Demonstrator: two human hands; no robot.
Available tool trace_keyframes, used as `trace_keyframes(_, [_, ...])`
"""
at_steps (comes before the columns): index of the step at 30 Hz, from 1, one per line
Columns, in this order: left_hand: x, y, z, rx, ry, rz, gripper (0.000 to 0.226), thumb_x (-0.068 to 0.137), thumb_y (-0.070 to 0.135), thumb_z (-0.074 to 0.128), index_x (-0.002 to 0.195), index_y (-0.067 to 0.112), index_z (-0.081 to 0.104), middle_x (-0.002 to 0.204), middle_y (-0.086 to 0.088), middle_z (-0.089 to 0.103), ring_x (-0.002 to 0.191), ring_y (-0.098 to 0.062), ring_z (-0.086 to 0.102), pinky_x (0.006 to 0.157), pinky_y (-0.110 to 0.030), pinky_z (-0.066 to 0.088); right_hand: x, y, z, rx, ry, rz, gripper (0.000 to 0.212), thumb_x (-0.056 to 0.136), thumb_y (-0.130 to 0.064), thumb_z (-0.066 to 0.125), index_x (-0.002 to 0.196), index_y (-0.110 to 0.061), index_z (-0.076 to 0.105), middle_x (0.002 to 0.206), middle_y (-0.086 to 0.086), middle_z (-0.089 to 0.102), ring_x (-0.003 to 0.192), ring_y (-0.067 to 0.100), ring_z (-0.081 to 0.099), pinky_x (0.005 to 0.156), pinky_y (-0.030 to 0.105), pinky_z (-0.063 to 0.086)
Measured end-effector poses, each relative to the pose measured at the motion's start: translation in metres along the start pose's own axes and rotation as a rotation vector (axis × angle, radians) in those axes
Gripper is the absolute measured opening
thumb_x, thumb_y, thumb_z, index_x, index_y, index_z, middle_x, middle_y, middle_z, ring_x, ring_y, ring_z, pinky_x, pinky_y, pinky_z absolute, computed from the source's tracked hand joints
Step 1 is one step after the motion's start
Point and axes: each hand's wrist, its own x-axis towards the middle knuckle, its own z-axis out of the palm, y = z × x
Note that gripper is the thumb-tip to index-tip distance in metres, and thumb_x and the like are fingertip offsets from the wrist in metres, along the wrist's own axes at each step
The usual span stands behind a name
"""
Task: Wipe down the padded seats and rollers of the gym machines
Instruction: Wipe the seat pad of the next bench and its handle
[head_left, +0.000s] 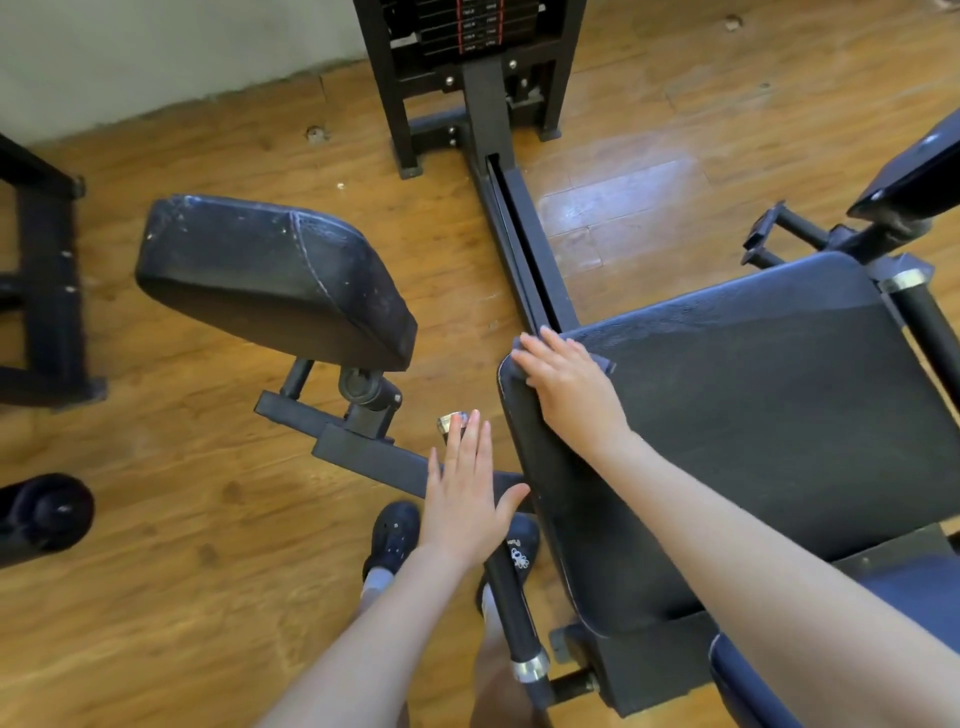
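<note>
Two hands noted: right hand (569, 392) pressing cloth (597, 358) flat on seat (753, 415) corner to wipe; left hand (465, 493) released, fingers spread, hovering for balance.

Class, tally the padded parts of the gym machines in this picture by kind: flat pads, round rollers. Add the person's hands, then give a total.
Flat pads: 3 – the seat pad under the right hand, the tilted pad to its left, a pad at the right edge.
Round rollers: 1 – roller at left edge.
Hands: 2 – right hand, left hand.
Total: 6
</note>
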Motion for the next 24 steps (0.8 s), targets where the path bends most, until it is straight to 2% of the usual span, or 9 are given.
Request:
trace_keyframes(3, [0.001,0.000,0.004,0.012,0.030,-0.003,0.082,0.093,0.061,0.023,0.148,0.014,-0.015,0.148,0.004,-0.032,0.135,-0.015,-0.034,0.114,-0.045,-0.010,0.011,-0.010,0.007,0.034,0.084,0.099,0.039,0.078,0.005,0.063,0.116,-0.003,0.062,0.124,0.015,0.060,0.122,0.034,0.050,0.102,0.047,0.036])
trace_keyframes(7, [0.003,0.006,0.009,0.014,0.123,-0.026,0.086,0.083,0.065,0.005,0.150,0.012,-0.003,0.156,-0.002,-0.015,0.140,-0.019,-0.023,0.110,-0.046,-0.013,-0.019,-0.001,0.008,-0.026,0.080,-0.138,0.050,0.067,0.006,0.074,0.115,-0.006,0.064,0.123,0.012,0.061,0.117,0.031,0.055,0.100,0.045,0.038])
trace_keyframes(10, [0.007,0.016,0.011,0.019,0.163,-0.051,0.081,0.088,0.059,0.011,0.150,0.009,0.011,0.158,-0.011,0.006,0.144,-0.025,-0.007,0.110,-0.049,-0.004,-0.024,0.013,0.008,-0.042,0.019,-0.202,0.055,0.068,0.006,0.073,0.119,-0.007,0.061,0.128,0.010,0.058,0.121,0.030,0.052,0.103,0.043,0.034])
trace_keyframes(12, [0.015,0.025,0.005,0.031,0.197,-0.034,0.076,0.090,0.054,0.018,0.149,0.006,0.019,0.157,-0.014,0.016,0.144,-0.029,0.006,0.111,-0.051,0.005,-0.022,0.024,0.007,-0.035,0.038,-0.161,0.055,0.068,0.007,0.072,0.119,-0.008,0.061,0.128,0.009,0.058,0.120,0.029,0.053,0.102,0.043,0.036])
trace_keyframes(16, [0.038,0.042,-0.013,0.008,0.208,0.040,0.071,0.095,0.051,0.024,0.151,0.010,0.007,0.159,-0.008,0.000,0.143,-0.020,-0.013,0.112,-0.043,-0.010,-0.021,0.061,-0.007,-0.009,0.140,-0.008,0.052,0.066,0.014,0.070,0.114,-0.005,0.064,0.124,0.012,0.061,0.116,0.034,0.056,0.096,0.049,0.041])
trace_keyframes(18, [0.053,0.051,-0.020,0.042,0.216,0.081,0.071,0.097,0.045,0.034,0.151,0.009,0.005,0.159,-0.007,-0.002,0.145,-0.022,-0.011,0.111,-0.041,-0.012,-0.024,0.089,-0.015,-0.014,0.157,0.053,0.049,0.069,0.016,0.065,0.114,-0.003,0.063,0.125,0.014,0.060,0.116,0.037,0.055,0.095,0.052,0.041])
trace_keyframes(20, [0.066,0.061,-0.026,0.093,0.210,0.119,0.072,0.096,0.043,0.040,0.150,0.007,0.010,0.159,-0.010,0.004,0.146,-0.027,-0.002,0.111,-0.042,-0.008,-0.028,0.116,-0.024,-0.030,0.163,0.102,0.043,0.074,0.013,0.058,0.114,-0.002,0.063,0.124,0.015,0.060,0.115,0.038,0.055,0.094,0.054,0.043])
trace_keyframes(22, [0.078,0.073,-0.030,0.153,0.200,0.166,0.071,0.096,0.043,0.041,0.150,0.006,0.012,0.158,-0.011,0.007,0.146,-0.028,0.001,0.111,-0.042,-0.006,-0.031,0.141,-0.034,-0.052,0.182,0.157,0.038,0.077,0.007,0.052,0.112,-0.001,0.064,0.122,0.016,0.061,0.113,0.039,0.056,0.092,0.053,0.046])
trace_keyframes(24, [0.089,0.083,-0.032,0.202,0.165,0.213,0.070,0.098,0.045,0.034,0.151,0.009,0.005,0.159,-0.008,-0.001,0.146,-0.026,-0.006,0.111,-0.040,-0.010,-0.035,0.163,-0.043,-0.061,0.208,0.224,0.036,0.079,0.004,0.049,0.112,0.000,0.064,0.122,0.017,0.061,0.113,0.039,0.056,0.093,0.054,0.045])
